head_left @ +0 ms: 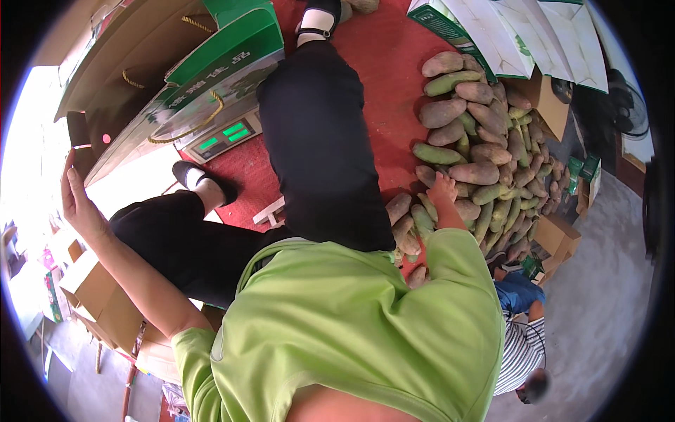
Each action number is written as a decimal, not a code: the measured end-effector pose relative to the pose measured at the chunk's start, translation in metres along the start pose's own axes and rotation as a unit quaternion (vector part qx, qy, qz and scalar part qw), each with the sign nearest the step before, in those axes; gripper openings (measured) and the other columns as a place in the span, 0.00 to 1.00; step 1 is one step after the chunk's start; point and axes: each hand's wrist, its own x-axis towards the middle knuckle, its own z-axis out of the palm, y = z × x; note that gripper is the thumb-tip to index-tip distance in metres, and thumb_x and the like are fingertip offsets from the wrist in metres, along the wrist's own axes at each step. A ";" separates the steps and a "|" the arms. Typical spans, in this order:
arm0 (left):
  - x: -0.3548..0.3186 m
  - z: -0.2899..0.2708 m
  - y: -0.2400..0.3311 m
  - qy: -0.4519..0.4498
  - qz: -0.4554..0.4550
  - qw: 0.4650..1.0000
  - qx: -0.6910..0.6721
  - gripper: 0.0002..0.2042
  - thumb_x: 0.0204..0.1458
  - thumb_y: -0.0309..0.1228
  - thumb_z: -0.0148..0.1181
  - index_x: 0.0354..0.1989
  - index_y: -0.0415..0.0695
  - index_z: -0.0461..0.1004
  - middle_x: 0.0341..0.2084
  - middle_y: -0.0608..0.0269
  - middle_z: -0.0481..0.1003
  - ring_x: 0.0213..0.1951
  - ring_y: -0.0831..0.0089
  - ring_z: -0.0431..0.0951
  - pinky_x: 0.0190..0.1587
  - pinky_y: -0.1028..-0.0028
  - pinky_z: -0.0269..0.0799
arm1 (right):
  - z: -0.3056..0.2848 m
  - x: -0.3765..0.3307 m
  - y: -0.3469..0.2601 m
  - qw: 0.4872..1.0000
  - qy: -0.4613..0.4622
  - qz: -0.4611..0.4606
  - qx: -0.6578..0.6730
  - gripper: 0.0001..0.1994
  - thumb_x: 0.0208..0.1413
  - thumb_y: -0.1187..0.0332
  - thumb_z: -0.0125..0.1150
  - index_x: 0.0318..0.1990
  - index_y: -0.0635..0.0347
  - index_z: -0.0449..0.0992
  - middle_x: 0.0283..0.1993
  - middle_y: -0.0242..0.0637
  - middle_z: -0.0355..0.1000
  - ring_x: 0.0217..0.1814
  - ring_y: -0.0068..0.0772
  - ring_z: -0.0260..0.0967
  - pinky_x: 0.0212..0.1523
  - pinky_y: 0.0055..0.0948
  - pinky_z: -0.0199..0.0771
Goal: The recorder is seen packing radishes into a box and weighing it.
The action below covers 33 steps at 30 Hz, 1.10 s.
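Large green and reddish-brown mangoes (506, 151) lie heaped on a red floor covering at my right. At the heap's near left side is my right hand (444, 193), its fingers curled onto a mango (425, 175); fingers and fruit partly hide each other. Far to the left, my left hand (86, 211) is raised with fingers stretched out, beside the lower edge of a tall green-and-brown carton (232, 77) with rope handles. It appears to hold nothing; whether it touches the carton I cannot tell. The carton stands on a scale (221, 138) with lit green displays.
White-and-green cartons (517, 39) stand behind the heap, and brown boxes (555, 235) along its right side. Another person in a striped top (520, 352) is at the lower right. More cardboard boxes (105, 295) sit at the left. The red floor covering (394, 91) runs between my legs and the mangoes.
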 end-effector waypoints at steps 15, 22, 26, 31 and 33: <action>0.010 -0.014 -0.023 -0.039 -0.050 0.996 -0.061 0.17 0.63 0.36 0.46 0.54 0.39 0.72 0.48 0.60 0.74 0.49 0.74 0.72 0.55 0.73 0.65 | 0.028 -0.038 0.062 0.967 -0.005 -0.176 -0.187 0.19 0.46 0.68 0.61 0.49 0.41 0.73 0.55 0.26 0.65 0.62 0.30 0.57 0.56 0.46 0.61; -0.001 -0.002 0.002 -0.008 0.012 0.999 0.044 0.18 0.63 0.38 0.45 0.53 0.40 0.73 0.51 0.58 0.73 0.52 0.72 0.71 0.56 0.72 0.66 | 0.029 -0.032 0.044 0.977 0.014 -0.151 -0.153 0.12 0.49 0.66 0.57 0.43 0.46 0.75 0.47 0.29 0.71 0.57 0.33 0.63 0.50 0.44 0.62; 0.000 -0.001 0.000 -0.018 0.030 0.998 0.057 0.19 0.64 0.39 0.45 0.53 0.40 0.73 0.52 0.58 0.72 0.54 0.71 0.69 0.59 0.71 0.62 | 0.036 -0.031 0.026 0.981 0.003 -0.159 -0.112 0.14 0.51 0.64 0.55 0.47 0.48 0.72 0.47 0.30 0.71 0.57 0.34 0.64 0.52 0.47 0.60; 0.001 0.002 0.001 -0.028 0.010 0.999 0.029 0.19 0.64 0.40 0.44 0.53 0.40 0.73 0.53 0.58 0.72 0.55 0.71 0.69 0.60 0.71 0.61 | 0.053 -0.024 0.009 0.988 -0.017 -0.129 -0.089 0.16 0.51 0.63 0.55 0.49 0.49 0.70 0.51 0.33 0.70 0.58 0.36 0.63 0.54 0.47 0.58; 0.000 0.003 0.003 -0.016 0.008 0.999 0.038 0.19 0.64 0.40 0.44 0.53 0.40 0.73 0.52 0.59 0.72 0.54 0.72 0.69 0.59 0.72 0.62 | 0.045 -0.020 -0.001 0.994 -0.038 -0.075 -0.064 0.17 0.50 0.62 0.57 0.50 0.50 0.71 0.53 0.36 0.68 0.60 0.39 0.61 0.56 0.45 0.58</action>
